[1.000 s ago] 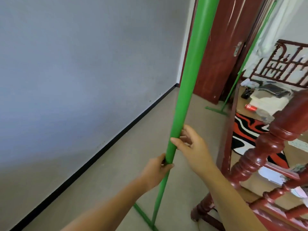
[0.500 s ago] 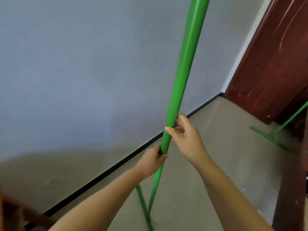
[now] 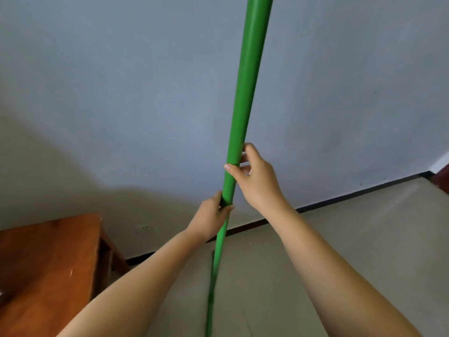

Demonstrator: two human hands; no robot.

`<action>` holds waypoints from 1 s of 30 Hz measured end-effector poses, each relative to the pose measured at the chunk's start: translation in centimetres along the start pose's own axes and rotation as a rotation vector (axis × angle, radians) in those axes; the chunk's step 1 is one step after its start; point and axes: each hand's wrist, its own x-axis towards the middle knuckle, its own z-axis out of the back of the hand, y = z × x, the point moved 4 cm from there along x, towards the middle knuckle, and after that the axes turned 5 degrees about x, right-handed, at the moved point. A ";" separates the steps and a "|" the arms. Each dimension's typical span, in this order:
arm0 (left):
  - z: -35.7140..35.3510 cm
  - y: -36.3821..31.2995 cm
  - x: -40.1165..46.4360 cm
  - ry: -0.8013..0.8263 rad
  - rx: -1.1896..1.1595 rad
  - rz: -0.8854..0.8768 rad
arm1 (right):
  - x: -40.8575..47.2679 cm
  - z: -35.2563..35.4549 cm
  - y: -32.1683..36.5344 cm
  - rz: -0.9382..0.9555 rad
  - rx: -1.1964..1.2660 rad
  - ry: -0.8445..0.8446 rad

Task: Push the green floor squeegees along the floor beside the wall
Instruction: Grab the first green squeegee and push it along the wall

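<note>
Left hand (image 3: 213, 215): wrapped around the green squeegee pole (image 3: 245, 98), lower down.
Right hand (image 3: 257, 176): gripping the pole just above.
Wall (image 3: 121, 81): directly ahead.

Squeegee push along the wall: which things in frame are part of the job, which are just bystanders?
Part of the job:
green squeegee handle, near upright
left hand, gripping lower on the handle
right hand, gripping above it
floor
wall with black baseboard

Bystanders:
wooden table at left
wall socket
</note>
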 end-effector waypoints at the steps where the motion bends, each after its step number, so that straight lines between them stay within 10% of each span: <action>1: 1.0 0.8 -0.1 -0.023 -0.003 0.025 | 0.5 -1.2 0.4 0.016 0.006 0.028; 30: 12.1 8.7 -2.8 -0.264 0.040 0.285 | 3.2 -13.8 5.7 0.075 0.220 0.407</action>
